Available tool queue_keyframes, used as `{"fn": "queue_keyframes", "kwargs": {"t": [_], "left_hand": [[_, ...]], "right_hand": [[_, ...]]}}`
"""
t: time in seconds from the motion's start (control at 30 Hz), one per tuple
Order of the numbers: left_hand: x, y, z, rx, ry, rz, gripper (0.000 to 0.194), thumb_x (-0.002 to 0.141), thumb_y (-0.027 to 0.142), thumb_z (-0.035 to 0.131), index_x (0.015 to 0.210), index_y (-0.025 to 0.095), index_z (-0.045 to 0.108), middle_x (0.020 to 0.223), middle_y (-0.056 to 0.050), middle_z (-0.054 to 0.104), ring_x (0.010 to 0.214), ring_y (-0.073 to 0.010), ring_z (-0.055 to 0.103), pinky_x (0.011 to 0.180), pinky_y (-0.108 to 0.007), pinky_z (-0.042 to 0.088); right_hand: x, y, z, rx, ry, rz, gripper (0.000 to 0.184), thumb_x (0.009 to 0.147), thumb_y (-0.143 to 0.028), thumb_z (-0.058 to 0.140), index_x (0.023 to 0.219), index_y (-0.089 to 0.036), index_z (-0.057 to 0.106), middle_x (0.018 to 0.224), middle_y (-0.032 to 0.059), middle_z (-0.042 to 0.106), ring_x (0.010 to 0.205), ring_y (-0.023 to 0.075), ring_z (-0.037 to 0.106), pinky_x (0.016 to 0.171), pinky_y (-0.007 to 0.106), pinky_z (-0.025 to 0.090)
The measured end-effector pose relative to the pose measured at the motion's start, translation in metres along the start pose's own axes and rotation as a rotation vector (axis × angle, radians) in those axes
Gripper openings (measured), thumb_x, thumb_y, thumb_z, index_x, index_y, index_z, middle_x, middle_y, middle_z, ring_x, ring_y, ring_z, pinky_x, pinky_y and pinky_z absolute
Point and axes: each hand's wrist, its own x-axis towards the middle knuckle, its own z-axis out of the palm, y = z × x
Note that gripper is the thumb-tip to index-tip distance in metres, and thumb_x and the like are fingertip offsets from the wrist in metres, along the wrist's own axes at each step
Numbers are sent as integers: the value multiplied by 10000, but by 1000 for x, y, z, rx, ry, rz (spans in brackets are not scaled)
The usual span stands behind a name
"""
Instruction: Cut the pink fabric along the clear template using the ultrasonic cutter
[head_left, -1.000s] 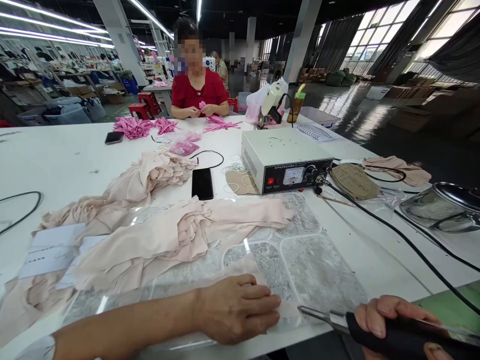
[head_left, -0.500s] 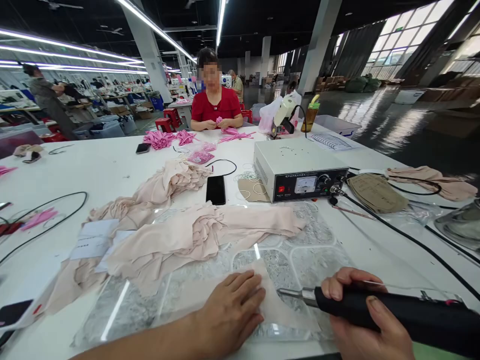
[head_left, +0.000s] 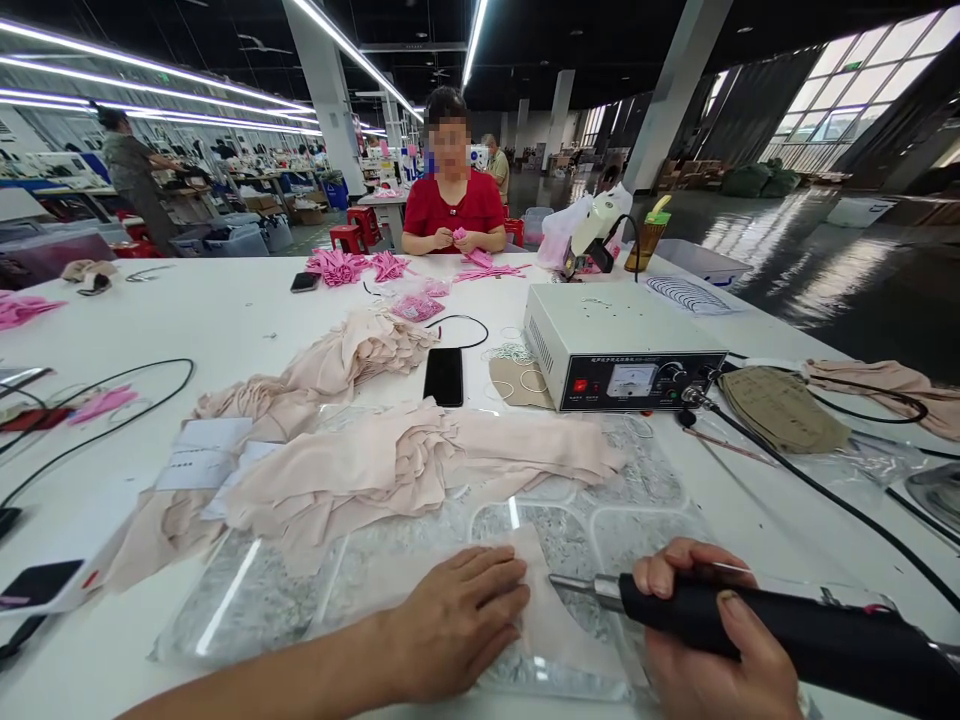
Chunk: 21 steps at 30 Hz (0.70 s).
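My left hand (head_left: pixel 461 625) lies flat, fingers stretched, on a thin pale pink fabric piece (head_left: pixel 559 620). The piece rests on a clear sheet over a grey patterned board (head_left: pixel 262 600). My right hand (head_left: pixel 712 630) is wrapped round the black handle of an ultrasonic hand tool (head_left: pixel 787 630). Its narrow metal tip points left, at the fabric just right of my left fingers; whether it touches cannot be told. Beyond my hands lies a pile of pale pink fabric pieces (head_left: pixel 360 470), and a second bunch (head_left: pixel 352 350) is behind it, with white paper slips (head_left: pixel 206 455).
A white control box (head_left: pixel 622 340) with a dial and a cable (head_left: pixel 810 490) stands at the back right. A black phone (head_left: pixel 444 377) lies beside it. Brown card templates (head_left: pixel 784 410) are to the right. Across the table a person in red (head_left: pixel 454 215) handles pink strips.
The view has swung left. My left hand has flattened out on the fabric, more of which shows. The tool has come in from the right, its tip now closer to my left fingers.
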Motion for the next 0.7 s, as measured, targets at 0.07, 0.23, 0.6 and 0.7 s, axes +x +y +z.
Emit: {"fn": "queue_keyframes", "kwargs": {"t": [0.07,0.23,0.6,0.7], "left_hand": [[2,-4,0,0,14,19,262,993,166,407,1203,115,556,1209,-145,654,1153,-247,604,1005,-379,498],[17,-20,2,3,-20,-43,283,957,95,425,1170,134,608,1105,-123,675,967,-224,641,842,-340,541],[78,-51,-4,-322,-403,-58,203,856,60,634,975,192,731,1053,-46,602,927,-155,614,844,-221,501],[84,-54,-3,-342,-447,-30,214,826,50,657,962,195,735,1045,-38,591,909,-156,608,828,-225,497]], "right_hand": [[0,2,0,1,25,-18,176,610,-282,675,741,-202,590,682,-21,558,480,113,515,447,275,457],[-2,6,-3,2,28,-44,158,629,-277,654,755,-201,597,697,-16,569,487,109,502,455,275,450],[-2,4,0,-17,35,-90,150,594,-285,591,717,-199,579,663,-14,549,478,111,478,434,259,406],[-2,1,0,-50,78,-87,168,570,-287,564,711,-195,582,656,-12,536,471,108,462,437,262,395]]}}
